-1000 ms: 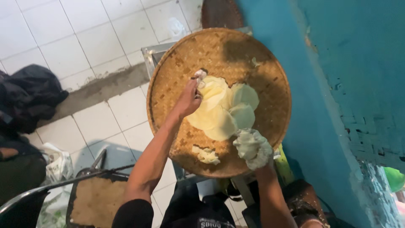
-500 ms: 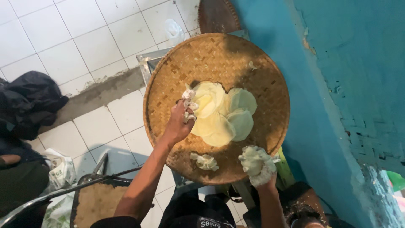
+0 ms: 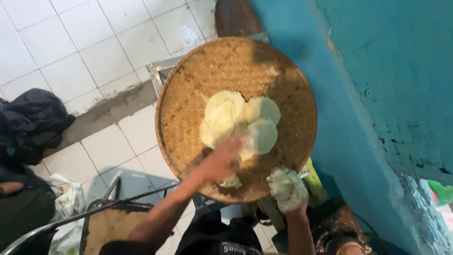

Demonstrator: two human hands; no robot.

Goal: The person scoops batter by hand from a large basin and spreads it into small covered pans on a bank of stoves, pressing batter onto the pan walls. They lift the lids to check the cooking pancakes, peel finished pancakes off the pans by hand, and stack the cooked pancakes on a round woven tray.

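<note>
Woven round tray [image 3: 198, 85], pale floppy discs [image 3: 236, 118], dough-caked right hand [image 3: 287, 189]

Golden-brown woven tray [image 3: 198, 89], criss-cross weave; pale yellow-white slices [image 3: 238, 120] in the middle. Turquoise wall [image 3: 382, 80] right, paint flaking. White tiled floor [image 3: 56, 42] left, grey grout; black bundle [image 3: 30, 123] far left.
</note>
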